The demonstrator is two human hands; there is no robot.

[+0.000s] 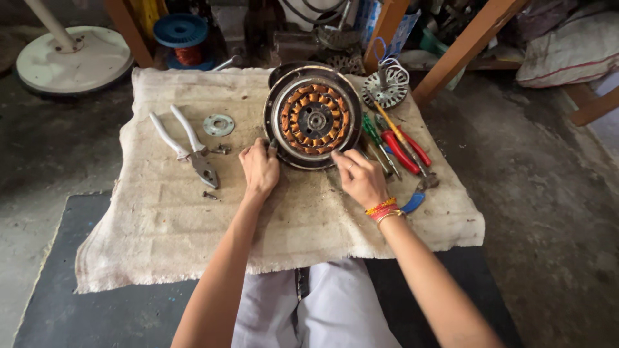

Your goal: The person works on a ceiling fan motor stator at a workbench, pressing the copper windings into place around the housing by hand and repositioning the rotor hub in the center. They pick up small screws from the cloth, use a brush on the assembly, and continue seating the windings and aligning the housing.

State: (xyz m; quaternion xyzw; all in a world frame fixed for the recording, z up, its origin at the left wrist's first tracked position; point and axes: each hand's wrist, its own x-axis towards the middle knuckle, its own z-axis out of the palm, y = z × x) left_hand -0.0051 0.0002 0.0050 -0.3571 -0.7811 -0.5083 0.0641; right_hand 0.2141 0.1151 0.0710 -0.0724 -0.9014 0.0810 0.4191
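Gripping round copper-wound motor (pixel 313 118) barehanded

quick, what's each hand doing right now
Left hand: closed, fingers gripping the rim of the round metal motor housing with copper windings.
Right hand: fingertips touching the housing's rim; grip cannot be told.

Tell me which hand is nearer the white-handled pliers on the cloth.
Left. The left hand rests just right of the white-handled pliers; the right hand is farther right, beyond the round motor.

A beige cloth (pixel 193 225) covers the floor (pixel 548 193), bearing a motor stator (pixel 313 117), pliers (pixel 190 148), a washer (pixel 218 125) and screwdrivers (pixel 387 145).
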